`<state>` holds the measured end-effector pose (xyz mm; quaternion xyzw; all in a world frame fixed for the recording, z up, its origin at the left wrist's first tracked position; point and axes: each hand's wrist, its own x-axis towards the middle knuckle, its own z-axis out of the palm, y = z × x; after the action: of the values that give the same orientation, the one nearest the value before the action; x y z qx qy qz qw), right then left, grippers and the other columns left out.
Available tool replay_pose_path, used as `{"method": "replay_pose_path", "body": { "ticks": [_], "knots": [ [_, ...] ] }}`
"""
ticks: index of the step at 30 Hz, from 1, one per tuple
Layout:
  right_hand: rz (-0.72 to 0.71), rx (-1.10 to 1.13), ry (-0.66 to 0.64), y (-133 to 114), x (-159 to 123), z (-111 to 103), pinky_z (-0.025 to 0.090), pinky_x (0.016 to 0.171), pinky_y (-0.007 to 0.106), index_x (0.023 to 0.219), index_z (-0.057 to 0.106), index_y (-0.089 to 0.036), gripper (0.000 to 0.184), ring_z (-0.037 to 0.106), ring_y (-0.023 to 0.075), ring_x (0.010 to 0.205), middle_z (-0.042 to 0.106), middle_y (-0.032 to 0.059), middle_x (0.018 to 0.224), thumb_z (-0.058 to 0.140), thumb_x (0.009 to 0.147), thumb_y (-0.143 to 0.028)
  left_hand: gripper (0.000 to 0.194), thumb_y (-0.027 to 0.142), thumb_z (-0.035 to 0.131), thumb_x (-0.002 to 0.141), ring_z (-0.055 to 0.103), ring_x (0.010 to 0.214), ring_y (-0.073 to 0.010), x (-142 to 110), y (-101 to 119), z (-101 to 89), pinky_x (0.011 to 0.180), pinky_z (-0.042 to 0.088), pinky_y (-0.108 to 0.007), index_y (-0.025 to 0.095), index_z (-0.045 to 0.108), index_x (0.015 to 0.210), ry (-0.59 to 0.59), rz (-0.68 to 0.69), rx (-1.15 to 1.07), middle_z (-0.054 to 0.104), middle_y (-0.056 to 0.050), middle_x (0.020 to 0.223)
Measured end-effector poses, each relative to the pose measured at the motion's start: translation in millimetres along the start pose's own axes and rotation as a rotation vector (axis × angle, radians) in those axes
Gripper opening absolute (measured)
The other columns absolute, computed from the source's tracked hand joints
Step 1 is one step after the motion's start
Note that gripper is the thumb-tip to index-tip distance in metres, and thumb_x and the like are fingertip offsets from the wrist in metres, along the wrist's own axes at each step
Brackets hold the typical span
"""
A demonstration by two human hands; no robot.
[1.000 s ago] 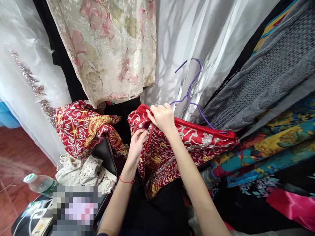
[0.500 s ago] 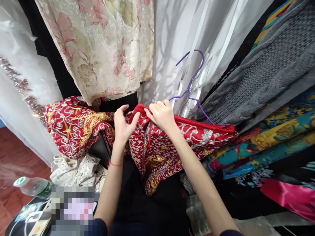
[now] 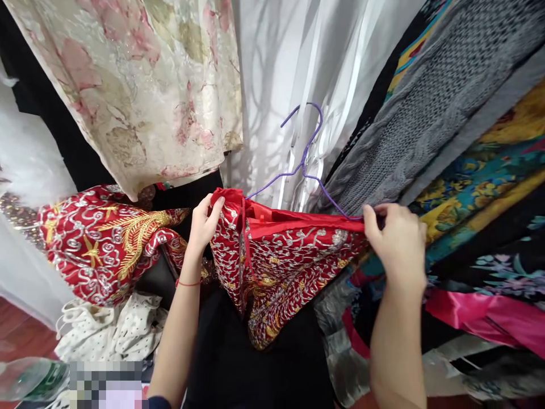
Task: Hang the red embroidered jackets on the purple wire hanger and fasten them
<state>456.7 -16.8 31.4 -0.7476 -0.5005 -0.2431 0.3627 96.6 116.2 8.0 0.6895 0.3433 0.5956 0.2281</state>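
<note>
A red embroidered garment (image 3: 281,250) with silver and gold patterns hangs on a purple wire hanger (image 3: 303,165). My left hand (image 3: 203,222) pinches the garment's left top corner, fingers closed on the cloth. My right hand (image 3: 395,241) grips the garment's right end where the hanger's arm ends. The cloth is stretched between both hands and droops below. A red string is round my left wrist.
A second red embroidered piece (image 3: 102,238) lies at the left over a dark chair. Floral cream fabric (image 3: 140,85) and white sheer drapes (image 3: 293,68) hang behind. Grey knit (image 3: 430,108) and colourful floral fabrics (image 3: 481,187) stack at the right. Dotted white cloth (image 3: 106,329) lies at lower left.
My right hand slid from the garment's left top to its right end. My left hand rose and took the left corner. The view shifted right and down.
</note>
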Motion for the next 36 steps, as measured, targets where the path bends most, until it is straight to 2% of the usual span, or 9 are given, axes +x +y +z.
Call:
{"method": "replay_pose_path", "body": {
  "ticks": [1, 2, 5, 12, 19, 25, 27, 32, 36],
  "knots": [
    [-0.056, 0.092, -0.204, 14, 4, -4, 0.047, 0.075, 0.044, 0.087, 0.066, -0.024, 0.053, 0.069, 0.0324, 0.081, 0.071, 0.0185, 0.085, 0.037, 0.091, -0.069, 0.032, 0.048, 0.054, 0.093, 0.047, 0.064, -0.0119, 1, 0, 0.4, 0.063, 0.039, -0.024, 0.018, 0.063, 0.085, 0.012, 0.002, -0.001, 0.056, 0.000, 0.074],
    [-0.098, 0.180, -0.317, 25, 6, -7, 0.047, 0.074, 0.040, 0.089, 0.066, -0.027, 0.052, 0.070, 0.0293, 0.079, 0.073, 0.0152, 0.086, 0.037, 0.090, -0.071, 0.033, 0.048, 0.053, 0.094, 0.046, 0.064, -0.0117, 1, -1, 0.6, 0.063, 0.038, -0.024, 0.018, 0.062, 0.085, 0.024, 0.003, -0.003, 0.055, 0.000, 0.074],
    [-0.205, 0.322, -0.395, 40, 5, -12, 0.050, 0.073, 0.035, 0.095, 0.066, -0.024, 0.053, 0.070, 0.0244, 0.076, 0.074, 0.0087, 0.088, 0.038, 0.092, -0.069, 0.034, 0.049, 0.053, 0.094, 0.044, 0.063, -0.0116, 1, -2, 0.7, 0.064, 0.038, -0.024, 0.018, 0.060, 0.082, 0.062, 0.006, -0.009, 0.052, 0.001, 0.071],
    [-0.196, 0.184, -0.074, 41, -3, 12, 0.042, 0.063, 0.032, 0.094, 0.068, -0.019, 0.052, 0.065, 0.0228, 0.068, 0.071, 0.0089, 0.077, 0.031, 0.100, -0.056, 0.030, 0.046, 0.050, 0.097, 0.047, 0.068, -0.0125, -4, -4, 5.1, 0.069, 0.040, -0.026, 0.019, 0.058, 0.084, 0.118, 0.037, 0.044, 0.054, 0.001, 0.075],
    [-0.386, 0.071, -0.060, 28, 17, 23, 0.039, 0.064, 0.032, 0.084, 0.062, -0.020, 0.048, 0.056, 0.0200, 0.061, 0.064, 0.0080, 0.070, 0.027, 0.102, -0.048, 0.039, 0.052, 0.042, 0.098, 0.046, 0.067, -0.0153, -11, 1, 12.1, 0.070, 0.035, -0.030, 0.020, 0.054, 0.079, 0.189, 0.042, 0.259, 0.051, 0.000, 0.071],
    [-0.208, 0.445, 0.114, -18, 20, 20, 0.037, 0.057, 0.031, 0.080, 0.055, -0.022, 0.045, 0.047, 0.0167, 0.055, 0.050, 0.0011, 0.063, 0.028, 0.102, -0.052, 0.047, 0.060, 0.040, 0.097, 0.047, 0.070, -0.0174, -6, 6, 6.3, 0.075, 0.035, -0.033, 0.020, 0.055, 0.077, 0.259, 0.130, 0.344, 0.051, -0.001, 0.070],
    [-0.161, 0.577, 0.171, -36, 23, 21, 0.037, 0.058, 0.031, 0.079, 0.052, -0.022, 0.045, 0.046, 0.0163, 0.058, 0.048, 0.0004, 0.066, 0.028, 0.102, -0.053, 0.048, 0.062, 0.042, 0.096, 0.048, 0.071, -0.0169, -5, 7, 5.3, 0.077, 0.038, -0.033, 0.020, 0.056, 0.077, 0.303, 0.103, 0.276, 0.052, -0.001, 0.071],
    [-0.010, 0.670, 0.504, -62, 27, 38, 0.041, 0.065, 0.035, 0.076, 0.049, -0.022, 0.045, 0.046, 0.0173, 0.063, 0.046, 0.0007, 0.069, 0.027, 0.103, -0.052, 0.044, 0.060, 0.046, 0.095, 0.055, 0.080, -0.0158, -8, 10, 7.7, 0.082, 0.045, -0.030, 0.019, 0.059, 0.092, 0.495, 0.030, -0.053, 0.059, -0.002, 0.085],
    [-0.154, 0.519, 0.598, -64, 10, 73, 0.043, 0.087, 0.045, 0.103, 0.057, -0.018, 0.040, 0.057, 0.0254, 0.096, 0.060, 0.0132, 0.100, 0.027, 0.103, -0.044, 0.043, 0.061, 0.052, 0.092, 0.055, 0.083, -0.0162, -13, 7, 10.6, 0.083, 0.047, -0.030, 0.019, 0.060, 0.090, 0.432, -0.014, -0.034, 0.057, -0.003, 0.086]
  ]
}}
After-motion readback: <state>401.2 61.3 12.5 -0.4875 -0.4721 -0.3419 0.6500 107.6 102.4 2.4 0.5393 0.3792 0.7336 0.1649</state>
